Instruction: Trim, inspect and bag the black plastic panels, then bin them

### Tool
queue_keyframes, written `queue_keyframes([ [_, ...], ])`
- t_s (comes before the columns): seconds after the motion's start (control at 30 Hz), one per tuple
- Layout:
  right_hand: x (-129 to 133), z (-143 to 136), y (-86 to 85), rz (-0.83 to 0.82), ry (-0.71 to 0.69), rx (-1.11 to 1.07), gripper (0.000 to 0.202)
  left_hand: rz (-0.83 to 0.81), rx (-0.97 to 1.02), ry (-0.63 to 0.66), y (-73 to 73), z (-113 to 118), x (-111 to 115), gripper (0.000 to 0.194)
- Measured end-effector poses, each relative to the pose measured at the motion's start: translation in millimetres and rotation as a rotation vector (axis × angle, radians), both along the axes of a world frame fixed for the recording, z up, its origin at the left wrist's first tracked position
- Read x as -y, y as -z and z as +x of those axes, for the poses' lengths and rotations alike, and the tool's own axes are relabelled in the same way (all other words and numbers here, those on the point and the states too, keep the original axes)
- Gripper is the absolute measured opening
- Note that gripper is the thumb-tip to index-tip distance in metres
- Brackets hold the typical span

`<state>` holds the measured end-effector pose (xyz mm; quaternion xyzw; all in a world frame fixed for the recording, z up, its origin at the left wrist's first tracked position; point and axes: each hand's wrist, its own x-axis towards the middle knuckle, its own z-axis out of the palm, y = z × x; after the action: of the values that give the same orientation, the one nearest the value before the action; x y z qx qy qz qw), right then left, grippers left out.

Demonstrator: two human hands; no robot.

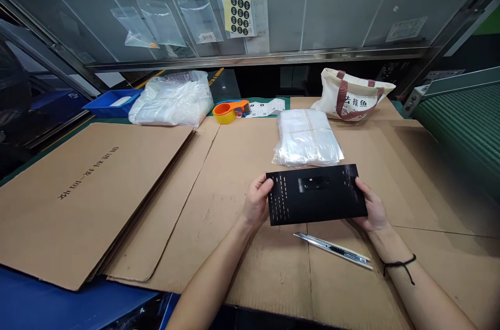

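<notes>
A flat black rectangular panel [318, 202], with rows of small slots near its left end and a glossy window near its upper middle, is held above the cardboard-covered table. My left hand [258, 200] grips its left edge, thumb on the front face. On its right edge my right hand [371, 207] is closed the same way, fingers partly hidden behind. Just below the panel lies a slim metal cutter [334, 250] on the cardboard. Beyond the panel rests a stack of clear plastic bags [308, 137].
Stacked cardboard sheets [94, 184] cover the left. Along the back are a blue tray [113, 103], a plastic-wrapped bundle [174, 98], a tape dispenser [230, 111] and a cloth bag [351, 96]. A green ribbed conveyor [464, 122] borders the right.
</notes>
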<state>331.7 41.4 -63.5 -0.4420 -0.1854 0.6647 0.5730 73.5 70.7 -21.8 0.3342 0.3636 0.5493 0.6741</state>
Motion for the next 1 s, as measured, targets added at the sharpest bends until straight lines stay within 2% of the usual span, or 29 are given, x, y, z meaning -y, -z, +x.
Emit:
queue_keyframes([
  [0.1,0.8,0.5,1.4,-0.003,-0.018,-0.029,0.021,-0.029,-0.058,0.020,-0.9,0.0,2.3,0.043],
  [0.2,0.9,-0.4,1.3,-0.007,-0.033,-0.051,0.021,-0.062,0.000,-0.059,2.4,0.9,0.1,0.047],
  [0.33,-0.8,0.3,1.0,0.022,-0.058,-0.083,0.023,-0.067,0.078,-0.133,4.9,3.0,-2.8,0.042],
  [0.57,-1.6,0.8,2.3,0.089,-0.053,-0.093,0.032,-0.097,0.180,0.017,0.7,3.5,-0.2,0.030],
  [0.77,1.9,1.6,6.4,0.108,-0.069,-0.071,0.042,-0.233,0.237,0.039,9.7,0.6,-5.8,0.024],
  [1.0,4.0,3.4,10.9,0.083,-0.014,-0.055,0.044,-0.294,0.163,0.103,16.0,-0.8,-5.8,0.042],
])
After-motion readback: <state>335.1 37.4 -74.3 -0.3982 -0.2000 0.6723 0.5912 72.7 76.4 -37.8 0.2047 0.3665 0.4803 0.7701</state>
